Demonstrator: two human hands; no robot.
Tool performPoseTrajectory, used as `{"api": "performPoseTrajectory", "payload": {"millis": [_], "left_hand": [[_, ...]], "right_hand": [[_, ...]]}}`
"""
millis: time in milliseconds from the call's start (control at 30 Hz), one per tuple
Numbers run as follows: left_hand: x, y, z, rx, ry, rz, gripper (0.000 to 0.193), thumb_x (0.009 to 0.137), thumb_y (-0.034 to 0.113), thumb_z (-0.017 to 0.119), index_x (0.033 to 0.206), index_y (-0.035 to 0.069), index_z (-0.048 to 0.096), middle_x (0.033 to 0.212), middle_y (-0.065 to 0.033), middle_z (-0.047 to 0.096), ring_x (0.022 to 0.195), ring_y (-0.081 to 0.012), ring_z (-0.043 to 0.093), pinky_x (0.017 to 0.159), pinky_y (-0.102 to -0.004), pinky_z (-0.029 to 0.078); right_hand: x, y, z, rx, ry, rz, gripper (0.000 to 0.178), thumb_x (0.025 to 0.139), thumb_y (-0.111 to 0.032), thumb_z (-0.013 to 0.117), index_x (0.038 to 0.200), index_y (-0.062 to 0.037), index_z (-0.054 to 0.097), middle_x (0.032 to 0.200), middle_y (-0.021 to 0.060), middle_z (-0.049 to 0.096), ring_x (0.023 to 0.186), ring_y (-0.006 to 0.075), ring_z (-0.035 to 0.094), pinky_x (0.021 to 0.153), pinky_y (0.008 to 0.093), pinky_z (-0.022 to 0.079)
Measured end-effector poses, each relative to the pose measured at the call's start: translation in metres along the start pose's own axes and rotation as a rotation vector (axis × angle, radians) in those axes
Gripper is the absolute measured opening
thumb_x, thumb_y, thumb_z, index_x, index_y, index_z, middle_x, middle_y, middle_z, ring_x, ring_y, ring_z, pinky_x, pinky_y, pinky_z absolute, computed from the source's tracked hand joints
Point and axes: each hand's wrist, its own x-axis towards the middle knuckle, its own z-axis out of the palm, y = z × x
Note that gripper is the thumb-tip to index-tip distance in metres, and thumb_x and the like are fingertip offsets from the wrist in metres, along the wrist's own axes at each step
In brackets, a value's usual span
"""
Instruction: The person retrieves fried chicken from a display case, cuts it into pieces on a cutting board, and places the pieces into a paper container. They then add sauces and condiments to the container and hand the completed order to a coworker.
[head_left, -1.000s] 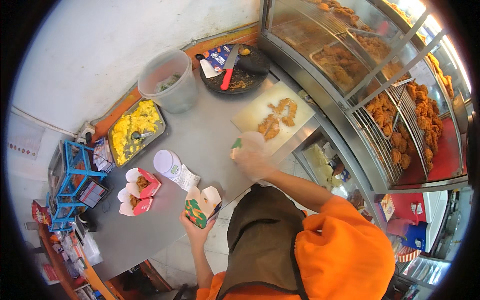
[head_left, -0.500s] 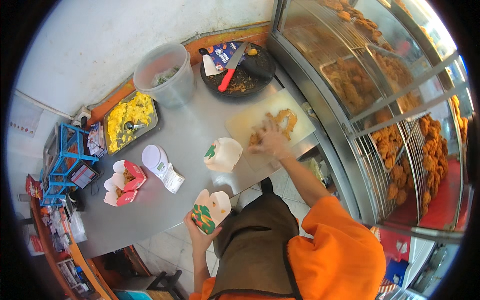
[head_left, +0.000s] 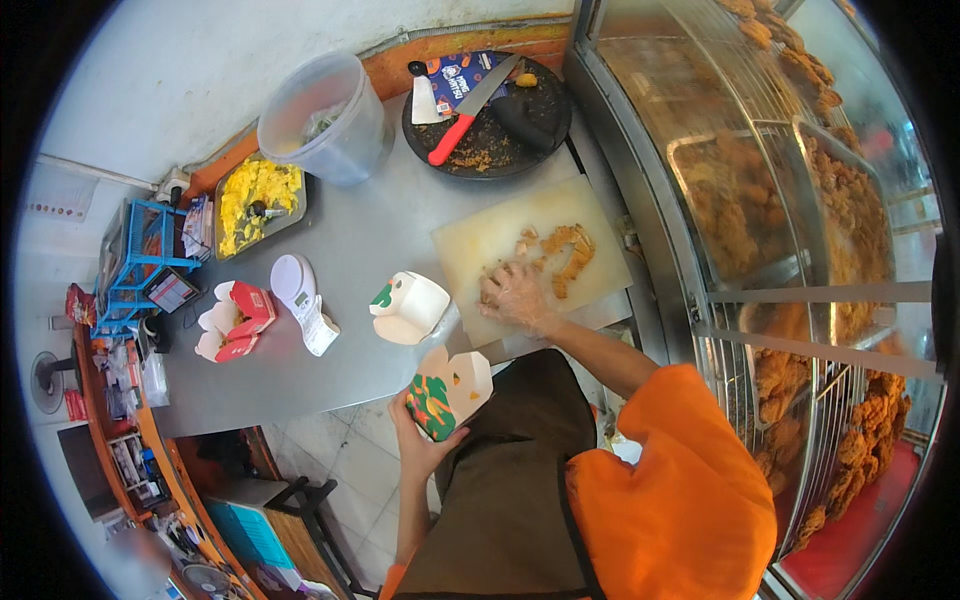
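My left hand (head_left: 425,449) grips an open paper food box (head_left: 446,398) with a green and orange pattern, close to the apron. My right hand (head_left: 518,299), in a clear plastic glove, rests on the near left part of a pale cutting board (head_left: 475,245). Its fingers are curled downward, and whatever lies under them is hidden. Beyond the fingers, sliced fried cutlet (head_left: 572,258) lies on the board in a curve, with a few loose bits around it. A second open box (head_left: 411,307), white with some green, stands on the counter left of the board.
A red knife (head_left: 460,133) lies on a round dark board (head_left: 487,160) at the back. A clear tub (head_left: 322,120), a tray of yellow food (head_left: 262,207), a scale (head_left: 296,283) and a red box (head_left: 236,321) stand leftward. A glass cabinet (head_left: 745,215) of fried pieces borders the right.
My right hand has drawn back toward me with its fingers curled in, uncovering part of the cutlet. The box in my left hand has come up nearer the board. The view has shifted.
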Motion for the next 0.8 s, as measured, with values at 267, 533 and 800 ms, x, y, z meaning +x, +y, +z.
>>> {"api": "performPoseTrajectory", "payload": {"millis": [267, 533, 800], "left_hand": [[0.046, 0.015, 0.033, -0.140, -0.050, -0.016, 0.108, 0.058, 0.025, 0.098, 0.142, -0.002, 0.036, 0.131, -0.0164, 0.043, 0.125, -0.0294, 0.047, 0.108, -0.0402, 0.041], [0.077, 0.029, 0.055, -0.191, -0.178, -0.079, 0.114, 0.057, 0.028, 0.101, 0.143, -0.003, 0.033, 0.130, -0.0166, 0.052, 0.122, -0.0263, 0.055, 0.103, -0.0384, 0.047], [0.092, 0.014, 0.098, -0.699, -0.247, -0.150, 0.117, 0.061, -0.002, 0.093, 0.152, 0.007, 0.020, 0.147, -0.0160, 0.037, 0.132, -0.0298, 0.049, 0.105, -0.0459, 0.050]], "right_hand": [[0.024, 0.011, -0.044, 0.250, -0.273, 0.197, 0.029, 0.085, -0.032, 0.069, 0.101, -0.0082, 0.068, 0.107, 0.0140, 0.066, 0.106, 0.0340, 0.063, 0.088, 0.0461, 0.054], [0.066, 0.040, -0.124, 0.866, -0.599, 0.261, 0.045, 0.076, -0.036, 0.075, 0.110, -0.0067, 0.071, 0.111, 0.0163, 0.071, 0.106, 0.0305, 0.067, 0.091, 0.0417, 0.052], [0.052, -0.025, -0.111, 0.519, -0.972, -0.231, 0.046, 0.082, -0.041, 0.069, 0.117, -0.0119, 0.071, 0.118, 0.0144, 0.070, 0.113, 0.0299, 0.063, 0.099, 0.0429, 0.048]]}}
